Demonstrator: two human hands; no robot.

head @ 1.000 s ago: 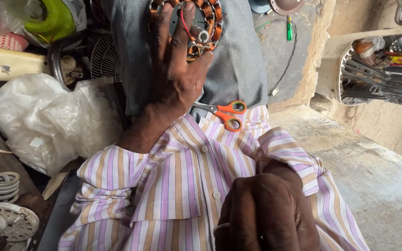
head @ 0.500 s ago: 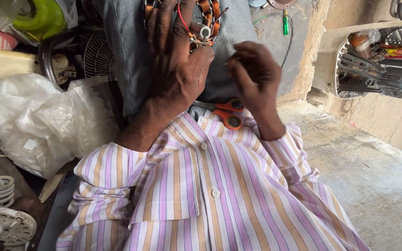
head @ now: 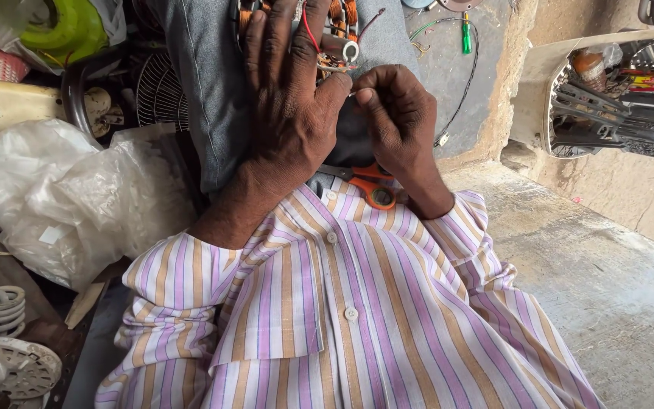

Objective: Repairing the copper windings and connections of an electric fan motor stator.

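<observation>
1. The left hand (head: pixel 289 113) lies flat, fingers spread and open, over a copper-wound motor coil (head: pixel 334 30) resting on the person's lap.
2. The right hand (head: pixel 399 125), just right of those fingers, pinches a thin wire end; the wire itself is hard to make out.
3. The coil is cut off at the top edge, so its axis cannot be told.
4. Orange-handled scissors (head: pixel 372 185) lie below both hands, blades pointing left, partly hidden.

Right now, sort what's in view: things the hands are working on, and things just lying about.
In hand:
left hand pressed on the copper-wound coil
right hand, fingers pinched beside it
red wire

Lying about:
orange scissors on the lap
green screwdriver
plastic bags
fan guard
</observation>
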